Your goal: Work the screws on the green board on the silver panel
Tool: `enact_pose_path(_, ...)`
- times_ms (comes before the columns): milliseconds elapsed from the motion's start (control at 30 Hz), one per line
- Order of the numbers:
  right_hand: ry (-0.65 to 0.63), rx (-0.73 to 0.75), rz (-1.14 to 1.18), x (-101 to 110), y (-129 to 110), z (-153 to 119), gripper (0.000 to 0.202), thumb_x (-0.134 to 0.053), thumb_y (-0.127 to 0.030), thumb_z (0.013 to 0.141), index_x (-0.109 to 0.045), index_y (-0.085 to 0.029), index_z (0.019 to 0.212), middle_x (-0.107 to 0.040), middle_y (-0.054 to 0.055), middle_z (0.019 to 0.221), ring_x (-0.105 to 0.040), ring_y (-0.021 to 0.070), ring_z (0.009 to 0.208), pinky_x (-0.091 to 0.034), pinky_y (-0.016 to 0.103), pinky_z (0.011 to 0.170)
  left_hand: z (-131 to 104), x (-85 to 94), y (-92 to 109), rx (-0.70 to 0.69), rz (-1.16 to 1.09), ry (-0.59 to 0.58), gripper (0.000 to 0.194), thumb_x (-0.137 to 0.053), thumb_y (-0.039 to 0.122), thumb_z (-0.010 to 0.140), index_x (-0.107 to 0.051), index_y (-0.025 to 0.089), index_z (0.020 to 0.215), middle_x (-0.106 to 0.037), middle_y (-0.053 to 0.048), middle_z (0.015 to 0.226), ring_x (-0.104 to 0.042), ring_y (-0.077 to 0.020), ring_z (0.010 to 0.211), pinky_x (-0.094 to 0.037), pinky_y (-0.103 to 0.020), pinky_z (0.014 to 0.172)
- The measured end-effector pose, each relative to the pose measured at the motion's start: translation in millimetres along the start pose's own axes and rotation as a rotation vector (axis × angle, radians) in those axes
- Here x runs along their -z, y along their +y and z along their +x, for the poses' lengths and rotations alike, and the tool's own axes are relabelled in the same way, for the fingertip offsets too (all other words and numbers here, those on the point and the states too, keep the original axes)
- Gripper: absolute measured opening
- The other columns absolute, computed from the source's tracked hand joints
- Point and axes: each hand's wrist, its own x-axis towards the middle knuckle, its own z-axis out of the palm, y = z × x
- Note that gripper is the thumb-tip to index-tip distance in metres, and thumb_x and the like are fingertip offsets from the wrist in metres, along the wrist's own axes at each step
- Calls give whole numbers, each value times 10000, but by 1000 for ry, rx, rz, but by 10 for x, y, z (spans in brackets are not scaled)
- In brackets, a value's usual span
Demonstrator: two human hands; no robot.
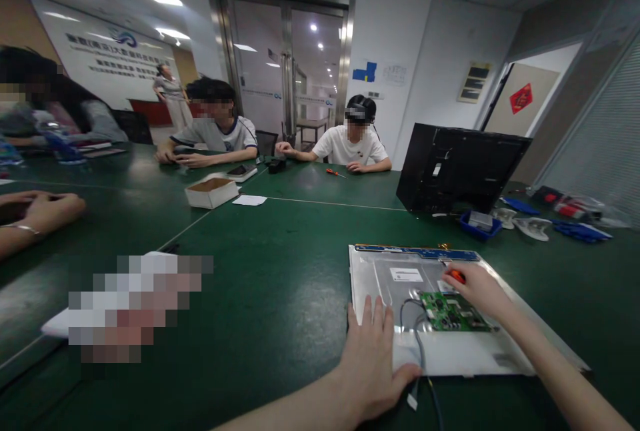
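A display panel point(375, 277) lies on the green table with its metal back facing up. A green circuit board point(453, 311) sits on it, with cables point(419, 337) running off its near edge. My left hand point(373, 351) rests flat on the panel's left side, fingers spread. Above the board, my right hand point(473, 284) is closed around a screwdriver point(456, 275) with an orange-red handle. The fingers hide the tool's shaft and tip. Along the panel's far edge runs a blue circuit strip point(415, 252).
A black monitor housing point(460, 167) stands behind the panel. Near it are a blue tray point(480, 223), white parts point(533, 227) and blue gloves point(583, 231). A white box point(211, 192) and another screwdriver point(335, 173) lie farther off. Several people sit around the table.
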Motion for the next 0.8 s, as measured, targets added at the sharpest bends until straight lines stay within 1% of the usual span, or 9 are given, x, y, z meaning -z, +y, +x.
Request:
enact_pose_path(67,-62,96,60,-33,-102,-7,284,-454,-383,919,-685,-226,863,-721,28,864,-649,205,812,-445,272,714,62,15,78,-9,-25,2,920,-227,742,904,-271,43,1500,-224,-239,1540,-133,-437,1426,-119,-692,1098)
enact_pose_path(133,-94,143,90,-79,-160,-14,283,-484,-408,905,-676,-215,825,-714,32,844,-639,208,793,-431,271,692,106,47,145,-10,-50,5,926,-211,741,905,-283,28,1493,-211,-250,1539,-140,-440,1424,-125,-695,1095)
enact_pose_path(267,-98,170,96,-142,-138,-12,260,-482,-361,902,-633,-187,779,-693,74,819,-616,229,775,-413,294,688,164,80,229,3,-66,-10,904,-230,723,912,-295,30,1489,-210,-253,1536,-155,-443,1420,-126,-689,1097)
enact_pose_path(433,-97,208,96,-187,-120,34,174,-467,-259,877,-621,-191,836,-685,73,857,-619,225,809,-426,299,727,253,43,302,-19,-80,-2,899,-210,702,922,-293,4,1483,-224,-268,1528,-142,-454,1419,-107,-705,1088)
enact_pose_path(567,-71,185,89,-217,-139,62,182,-457,-232,857,-633,-194,881,-679,87,918,-629,241,850,-441,320,747,337,46,393,-15,-68,-25,891,-227,689,929,-301,-8,1477,-217,-275,1526,-144,-468,1413,-132,-707,1079)
enact_pose_path(667,-40,169,102,-149,-35,-12,220,-462,-276,859,-629,-200,980,-669,103,1020,-633,249,881,-453,340,777,402,47,456,-14,-49,-17,868,-234,674,934,-319,-2,1473,-241,-269,1522,-165,-473,1406,-147,-709,1073)
enact_pose_path(700,-33,163,110,-112,28,-58,220,-476,-301,855,-626,-202,982,-672,103,1017,-632,254,897,-456,344,789,425,41,472,-15,-45,-13,872,-241,679,931,-320,0,1473,-248,-267,1521,-174,-473,1404,-148,-706,1075)
enact_pose_path(733,-31,157,123,-76,99,-112,208,-496,-332,849,-624,-206,954,-680,96,980,-630,254,899,-459,342,793,448,33,485,-17,-45,-11,880,-246,686,927,-319,0,1473,-252,-267,1520,-180,-474,1402,-147,-703,1078)
enact_pose_path(800,-73,119,189,-20,246,-224,182,-547,-369,808,-617,-213,869,-684,79,891,-627,251,829,-469,340,745,492,10,506,-27,-48,-12,898,-257,700,919,-310,-2,1476,-257,-270,1518,-188,-475,1399,-144,-703,1078)
